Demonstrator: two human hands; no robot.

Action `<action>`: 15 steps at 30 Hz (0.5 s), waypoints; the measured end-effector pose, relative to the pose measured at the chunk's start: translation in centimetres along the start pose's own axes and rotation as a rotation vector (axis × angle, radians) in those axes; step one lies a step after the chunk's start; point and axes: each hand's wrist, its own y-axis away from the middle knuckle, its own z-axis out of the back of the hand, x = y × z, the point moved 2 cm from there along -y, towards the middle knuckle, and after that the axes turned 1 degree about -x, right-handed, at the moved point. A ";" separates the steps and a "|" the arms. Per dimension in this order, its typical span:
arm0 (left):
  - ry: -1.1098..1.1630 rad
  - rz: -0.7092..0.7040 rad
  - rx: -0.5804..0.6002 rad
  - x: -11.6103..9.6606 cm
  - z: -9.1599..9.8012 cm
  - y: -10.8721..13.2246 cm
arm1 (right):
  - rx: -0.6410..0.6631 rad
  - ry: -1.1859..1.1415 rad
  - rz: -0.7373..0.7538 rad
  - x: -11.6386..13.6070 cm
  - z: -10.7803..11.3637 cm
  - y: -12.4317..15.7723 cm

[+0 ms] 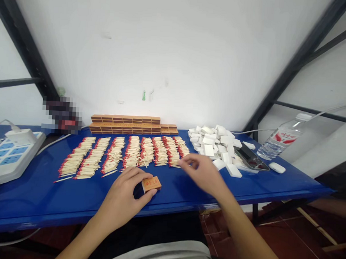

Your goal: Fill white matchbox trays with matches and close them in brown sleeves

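My left hand (122, 196) grips an orange matchbox (152, 184) between thumb and fingers, low over the front of the blue table (169, 197). Red lettering shows on the box's top face, and a white edge shows at its left end. My right hand (204, 174) is curled, thumb and forefinger together, at the near right end of the matches. Whatever lies between those fingertips, if anything, is too small to make out. Red-tipped matches (132, 152) lie in several slanting rows beyond both hands.
Orange matchboxes (124, 127) stand stacked along the wall. A heap of white matchbox trays (208, 150) lies at right, beside a phone (251, 157), a white earbud case (277, 168) and a water bottle (282, 138). A power strip (11, 156) with its cable occupies the left.
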 end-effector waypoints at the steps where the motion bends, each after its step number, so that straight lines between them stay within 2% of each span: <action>1: -0.031 0.019 -0.026 0.1 0.0 0.0 | -0.206 0.145 -0.057 -1.3 1.4 -0.6; 2: -0.063 0.037 -0.054 0.2 0.0 0.1 | -0.382 0.293 -0.109 -2.5 2.7 -1.2; 3: -0.091 0.053 -0.072 0.3 -0.1 0.1 | -0.489 0.413 -0.151 -3.8 3.7 -1.6; 4: -0.117 0.066 -0.085 0.4 -0.1 0.2 | -0.505 0.484 -0.184 -5.0 4.3 -2.0; 7: -0.179 0.080 -0.101 0.6 -0.1 0.3 | -0.410 0.573 -0.246 -7.4 4.8 -2.7; 9: -0.226 0.074 -0.131 0.5 0.0 0.3 | -0.363 0.591 -0.263 -7.9 4.6 -2.8; 12: -0.297 0.056 -0.179 0.3 0.1 0.2 | -0.398 0.562 -0.264 -7.4 4.6 -2.6; 15: -0.344 0.057 -0.181 0.1 0.2 0.1 | -0.433 0.414 -0.187 -5.6 4.9 -1.5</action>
